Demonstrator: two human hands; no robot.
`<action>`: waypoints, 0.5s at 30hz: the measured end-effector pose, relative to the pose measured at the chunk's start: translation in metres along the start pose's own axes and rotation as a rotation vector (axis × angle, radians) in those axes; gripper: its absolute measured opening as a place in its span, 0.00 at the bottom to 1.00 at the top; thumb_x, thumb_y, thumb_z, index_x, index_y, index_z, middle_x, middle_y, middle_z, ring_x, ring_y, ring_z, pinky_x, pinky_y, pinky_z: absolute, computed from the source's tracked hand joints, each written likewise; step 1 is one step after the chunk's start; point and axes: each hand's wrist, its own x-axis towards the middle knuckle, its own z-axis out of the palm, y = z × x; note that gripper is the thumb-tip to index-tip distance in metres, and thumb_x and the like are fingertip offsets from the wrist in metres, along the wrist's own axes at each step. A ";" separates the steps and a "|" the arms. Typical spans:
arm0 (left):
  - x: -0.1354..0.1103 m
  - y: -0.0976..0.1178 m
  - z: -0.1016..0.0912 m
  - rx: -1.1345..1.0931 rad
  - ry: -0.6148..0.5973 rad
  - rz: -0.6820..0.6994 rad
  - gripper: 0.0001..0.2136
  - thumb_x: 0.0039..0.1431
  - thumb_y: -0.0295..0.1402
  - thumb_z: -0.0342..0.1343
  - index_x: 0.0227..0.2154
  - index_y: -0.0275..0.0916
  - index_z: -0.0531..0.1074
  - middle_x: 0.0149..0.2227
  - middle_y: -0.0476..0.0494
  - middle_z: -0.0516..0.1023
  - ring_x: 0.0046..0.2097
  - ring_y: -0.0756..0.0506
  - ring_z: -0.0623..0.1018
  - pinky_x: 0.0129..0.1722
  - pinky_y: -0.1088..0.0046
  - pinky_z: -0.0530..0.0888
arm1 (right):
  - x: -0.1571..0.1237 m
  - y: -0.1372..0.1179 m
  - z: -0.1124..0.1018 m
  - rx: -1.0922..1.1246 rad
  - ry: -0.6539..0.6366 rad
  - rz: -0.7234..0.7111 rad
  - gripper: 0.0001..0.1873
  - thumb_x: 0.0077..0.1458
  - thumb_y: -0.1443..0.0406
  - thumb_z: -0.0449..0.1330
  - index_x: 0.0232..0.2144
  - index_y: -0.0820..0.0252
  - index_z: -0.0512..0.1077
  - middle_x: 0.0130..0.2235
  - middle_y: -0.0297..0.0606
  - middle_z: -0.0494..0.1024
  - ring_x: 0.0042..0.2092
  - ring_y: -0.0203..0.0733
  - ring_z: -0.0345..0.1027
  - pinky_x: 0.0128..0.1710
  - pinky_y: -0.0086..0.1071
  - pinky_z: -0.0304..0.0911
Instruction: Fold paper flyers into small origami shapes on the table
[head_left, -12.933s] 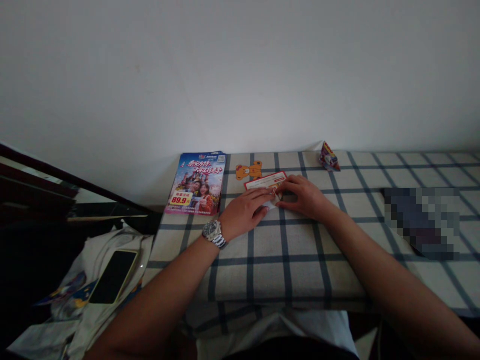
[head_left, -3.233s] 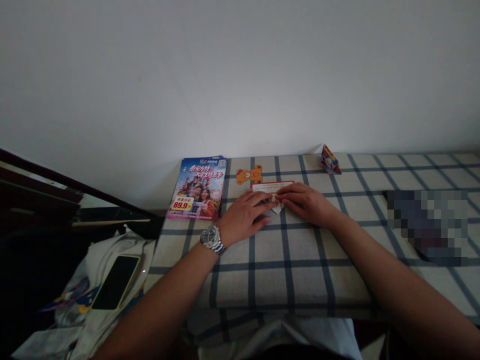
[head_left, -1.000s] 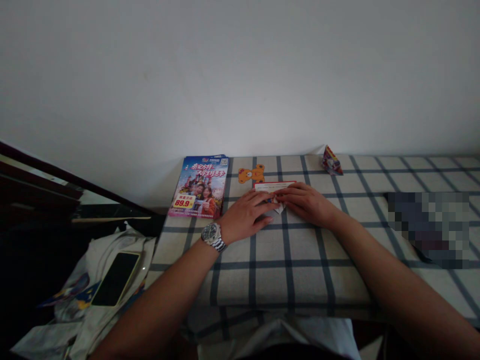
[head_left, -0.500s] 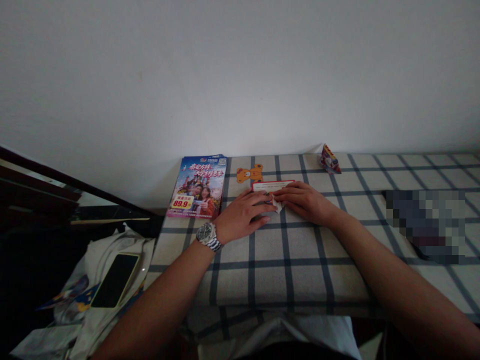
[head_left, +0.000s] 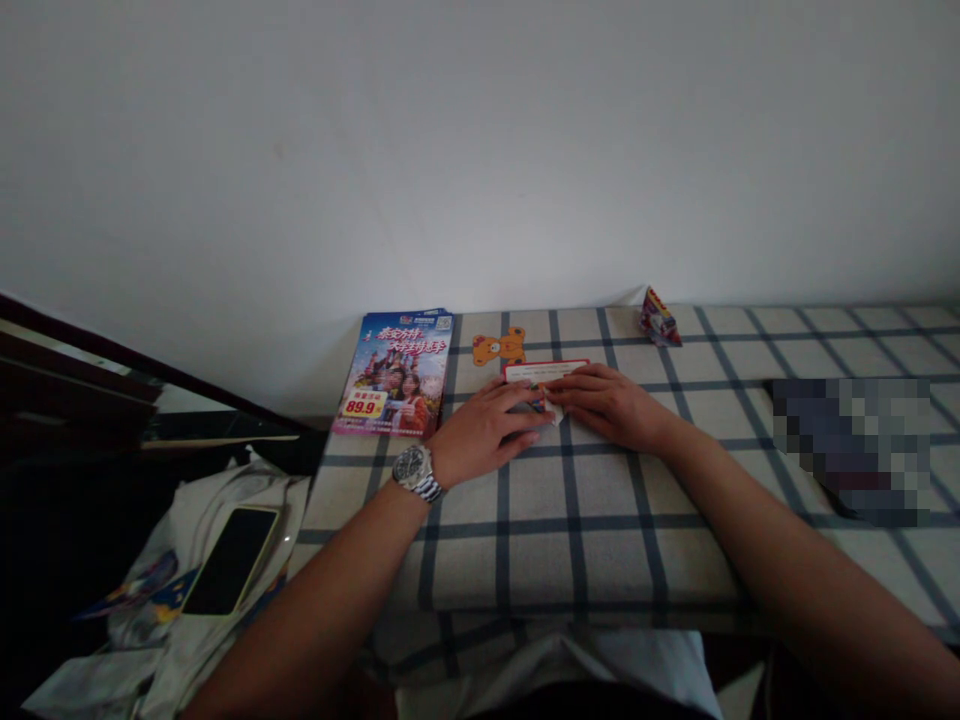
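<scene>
Both my hands rest on a checked tablecloth (head_left: 570,530) and meet over a small folded paper piece (head_left: 553,412). My left hand (head_left: 487,432), with a metal wristwatch (head_left: 415,472), lies flat with its fingers pressing the paper's left side. My right hand (head_left: 607,405) lies beside it, its fingertips pinching or pressing the paper's right side. Most of the paper is hidden under the fingers. Just behind the fingers lies a white card with a red border (head_left: 545,370).
A colourful flyer stack (head_left: 394,372) lies at the table's left end. An orange bear cut-out (head_left: 499,348) sits behind the card, and a small folded paper shape (head_left: 658,318) stands by the wall. A pixelated patch (head_left: 851,450) lies right. A phone (head_left: 229,560) rests on cloth, lower left.
My hands have stayed on the folded paper, with only small shifts of the fingers. The red-bordered card turned from tilted to level since the earliest frame.
</scene>
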 end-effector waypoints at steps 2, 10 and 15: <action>0.000 0.000 0.000 0.011 -0.006 -0.006 0.17 0.73 0.36 0.54 0.62 0.53 0.72 0.65 0.45 0.70 0.68 0.40 0.68 0.72 0.46 0.60 | 0.000 0.000 0.000 -0.009 0.007 -0.002 0.19 0.70 0.65 0.56 0.59 0.50 0.75 0.60 0.39 0.79 0.59 0.52 0.71 0.63 0.55 0.64; 0.001 0.007 -0.004 0.078 -0.010 -0.028 0.18 0.72 0.37 0.54 0.62 0.54 0.72 0.65 0.47 0.71 0.69 0.40 0.66 0.72 0.47 0.60 | 0.003 -0.002 -0.002 -0.022 0.014 0.001 0.18 0.70 0.65 0.56 0.58 0.51 0.76 0.59 0.40 0.80 0.57 0.52 0.72 0.61 0.55 0.66; 0.002 0.009 0.000 0.073 -0.004 -0.038 0.20 0.71 0.36 0.56 0.64 0.51 0.70 0.68 0.45 0.69 0.69 0.40 0.65 0.70 0.50 0.64 | 0.003 -0.001 -0.004 -0.014 0.045 0.015 0.18 0.69 0.65 0.56 0.57 0.51 0.77 0.57 0.41 0.81 0.56 0.52 0.73 0.61 0.55 0.68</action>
